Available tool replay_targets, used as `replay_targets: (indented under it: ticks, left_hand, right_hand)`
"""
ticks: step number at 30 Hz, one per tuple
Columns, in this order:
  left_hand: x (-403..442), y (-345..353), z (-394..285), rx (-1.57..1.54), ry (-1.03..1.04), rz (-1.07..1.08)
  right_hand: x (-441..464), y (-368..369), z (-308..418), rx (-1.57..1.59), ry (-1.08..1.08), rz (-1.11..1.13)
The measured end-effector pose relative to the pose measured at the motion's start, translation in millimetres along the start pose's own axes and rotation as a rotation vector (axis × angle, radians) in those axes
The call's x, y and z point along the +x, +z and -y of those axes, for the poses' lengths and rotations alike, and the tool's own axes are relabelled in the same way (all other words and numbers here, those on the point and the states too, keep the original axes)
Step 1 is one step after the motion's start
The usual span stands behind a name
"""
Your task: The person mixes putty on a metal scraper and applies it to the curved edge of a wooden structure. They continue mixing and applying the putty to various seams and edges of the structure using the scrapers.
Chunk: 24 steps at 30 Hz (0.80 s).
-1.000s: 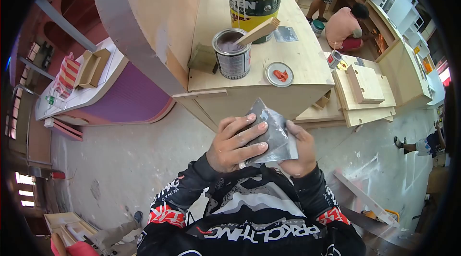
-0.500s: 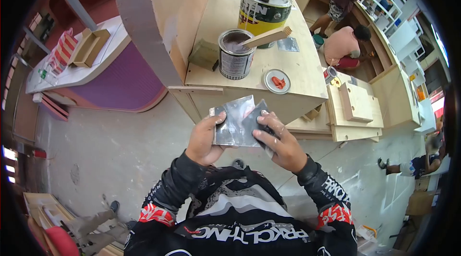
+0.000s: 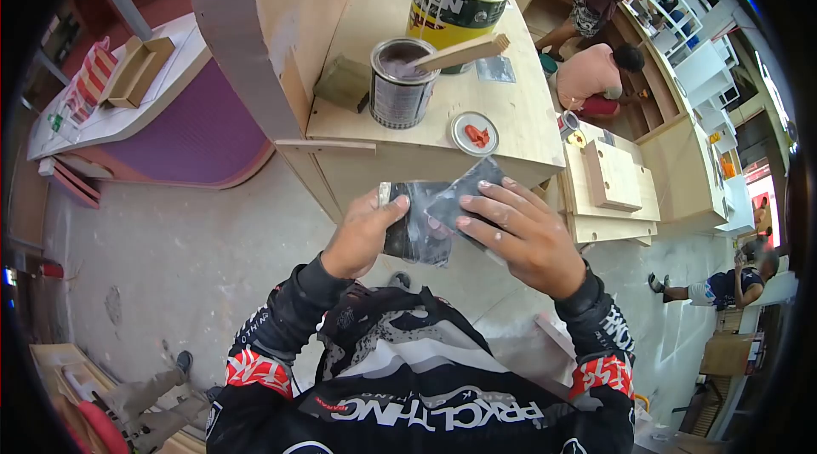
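My left hand [image 3: 362, 231] grips a dark flat putty spreader [image 3: 419, 241] by its left edge, thumb on top. Pale paste smears its face. Fingers laid along its upper face, my right hand [image 3: 532, 243] holds a second dark putty spreader [image 3: 481, 177], tilted and overlapping the first one's right side. A small pinkish dab shows where the two meet. Beyond my hands, on the plywood counter [image 3: 528, 143], stand an open can of greyish paste [image 3: 398, 103] with a wooden stick [image 3: 464, 54] across it, and a round lid [image 3: 459, 146] bearing red-orange paste [image 3: 477, 137].
A large yellow-green can [image 3: 447, 27] stands behind the small one, near a thin flat plate [image 3: 495, 69] and a drab block [image 3: 342, 84]. A person in pink [image 3: 591, 79] crouches at right. Stacked plywood pieces [image 3: 614, 177] lie right; a purple curved counter [image 3: 183, 118] stands left.
My right hand has shifted right and turned, its spreader now angled across the left one with fingers stretched over it. The view has shifted slightly, so the counter appears further left.
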<state>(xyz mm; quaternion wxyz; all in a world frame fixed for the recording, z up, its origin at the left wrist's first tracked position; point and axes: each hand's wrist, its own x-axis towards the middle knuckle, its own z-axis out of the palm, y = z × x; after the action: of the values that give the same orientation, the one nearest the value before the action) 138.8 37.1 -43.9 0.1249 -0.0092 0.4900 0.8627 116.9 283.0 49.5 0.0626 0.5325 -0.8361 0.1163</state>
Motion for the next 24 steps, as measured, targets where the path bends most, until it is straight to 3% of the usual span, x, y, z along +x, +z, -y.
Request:
replay_targets:
  ticks: [3, 5, 6, 7, 8, 11, 12, 13, 15, 16, 17, 18, 19, 21, 23, 24]
  left_hand:
    - [2.0, 3.9, 1.2, -0.039, 0.031, 0.014]
    - [0.9, -1.0, 2.5, -0.313, -0.245, 0.009]
    - [2.0, -0.8, 6.7, -0.312, -0.248, 0.008]
    - [4.2, 0.9, 13.0, -0.506, -0.327, 0.01]
    - [7.0, 2.4, 16.0, -0.698, -0.403, 0.015]
    - [8.7, -4.4, 6.3, -0.518, -0.269, 0.046]
    - [8.3, -1.6, -1.8, -0.508, -0.269, 0.047]
    - [5.9, 3.1, -12.7, -0.525, -0.212, -0.039]
    - [5.9, 4.4, -19.2, -0.518, -0.161, -0.118]
    - [5.7, 3.8, -11.9, -0.138, 0.174, -0.137]
    - [2.5, 2.7, -4.0, 0.242, 0.504, -0.15]
    - [-4.8, -1.9, -0.4, 0.515, 0.564, -0.11]
    - [-1.0, 0.1, -7.3, 0.53, 0.572, -0.095]
    - [8.1, 8.6, -23.7, 1.108, 1.154, 0.315]
    - [4.9, 5.0, -24.6, 1.202, 1.191, 0.379]
    - [1.7, 0.0, -27.7, 1.281, 1.204, 0.42]
  right_hand:
    - [-7.2, 7.5, 8.9, 0.014, 0.084, -0.054]
    - [-8.8, 20.8, 10.5, 0.049, 0.115, -0.066]
    - [-6.5, 31.4, 14.0, 0.176, 0.164, -0.264]
    - [-5.0, 41.7, 18.3, 0.301, 0.213, -0.46]
    - [-3.4, 51.5, 22.6, 0.33, 0.236, -0.428]
    - [-16.1, 88.8, 23.5, 0.391, 0.404, -0.505]
    - [-24.3, 84.9, 21.7, 0.431, 0.438, -0.425]
    - [-36.9, 90.3, 17.3, 0.436, 0.441, -0.437]
    - [-57.0, 115.9, 11.2, 0.753, 0.659, -0.289]
    - [-52.2, 118.0, 16.4, 1.374, 0.951, -0.486]
    - [-47.0, 114.6, 19.5, 1.376, 0.945, -0.497]
    - [-33.5, 98.7, 28.9, 1.866, 1.002, -0.698]
    - [-23.2, 88.0, 34.8, 2.367, 1.0, -0.905]
    - [-20.1, 96.9, 40.3, 2.45, 1.001, -0.855]
    - [-22.5, 123.6, 37.7, 1.978, 0.987, -0.806]
    - [-17.3, 119.1, 31.7, 2.149, 0.983, -0.825]
